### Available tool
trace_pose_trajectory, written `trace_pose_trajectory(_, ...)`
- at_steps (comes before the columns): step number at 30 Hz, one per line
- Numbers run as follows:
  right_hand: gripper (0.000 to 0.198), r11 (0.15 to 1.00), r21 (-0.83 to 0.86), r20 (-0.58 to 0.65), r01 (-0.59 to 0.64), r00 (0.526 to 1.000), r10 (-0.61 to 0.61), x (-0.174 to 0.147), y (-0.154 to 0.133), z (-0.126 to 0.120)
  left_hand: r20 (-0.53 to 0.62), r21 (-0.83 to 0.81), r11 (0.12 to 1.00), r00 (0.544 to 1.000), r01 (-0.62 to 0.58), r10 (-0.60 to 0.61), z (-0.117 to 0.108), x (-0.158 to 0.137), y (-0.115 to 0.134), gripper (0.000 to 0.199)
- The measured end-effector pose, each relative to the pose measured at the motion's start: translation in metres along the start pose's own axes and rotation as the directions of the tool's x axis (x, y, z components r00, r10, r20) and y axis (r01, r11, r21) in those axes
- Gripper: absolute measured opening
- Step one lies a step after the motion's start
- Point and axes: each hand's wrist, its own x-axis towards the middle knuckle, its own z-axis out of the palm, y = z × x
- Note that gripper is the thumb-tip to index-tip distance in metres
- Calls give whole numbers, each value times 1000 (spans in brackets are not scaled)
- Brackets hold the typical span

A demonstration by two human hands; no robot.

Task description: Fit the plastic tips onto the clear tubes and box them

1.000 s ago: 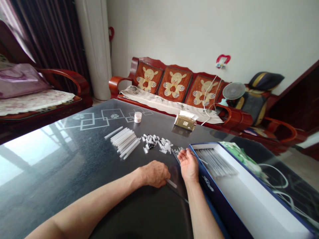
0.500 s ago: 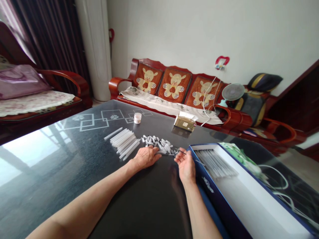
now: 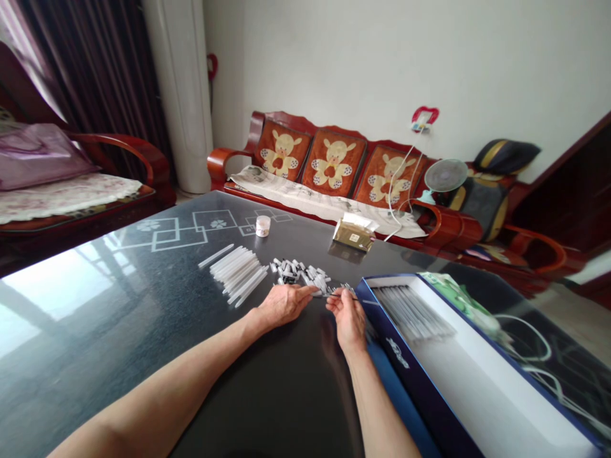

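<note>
My left hand [image 3: 287,303] is closed low over the table, fingers pointing right; whatever its fingertips pinch is mostly hidden. Close beside it, my right hand [image 3: 348,318] pinches a thin pen refill [image 3: 370,302], dark near the fingers and pale at its right end. The fingertips of both hands nearly meet. Just behind them lies a heap of white and black pen caps [image 3: 305,273]. Small dark and shiny pieces [image 3: 347,287] lie behind my right hand. Pale pen barrels [image 3: 238,270] lie side by side to the left.
A long blue box [image 3: 405,362] with a white inside stands at the right, holding a row of pens [image 3: 415,312]. Farther back are a small white tub [image 3: 262,226] and a tissue pack [image 3: 354,233]. A green-white bag [image 3: 461,299] and white cord [image 3: 548,381] lie beyond the box.
My right hand has moved left, away from the box edge, with the refill. My left hand has shifted slightly right, bringing the fingertips closer together.
</note>
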Motion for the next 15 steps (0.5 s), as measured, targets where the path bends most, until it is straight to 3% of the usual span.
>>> trace_pose_trajectory(7,35,992,-99,131,-72,988,85,0,5,0,36,-98,989,993,-111,115,-1,-2,4,35)
trace_pose_trajectory(10,37,991,-111,245,-70,965,96,-5,5,4,19,-206,966,986,-156,163,1,-2,8,35)
trace_pose_trajectory(15,39,991,-119,334,-52,938,89,-15,4,14,-7,-391,916,996,-84,88,1,0,14,32)
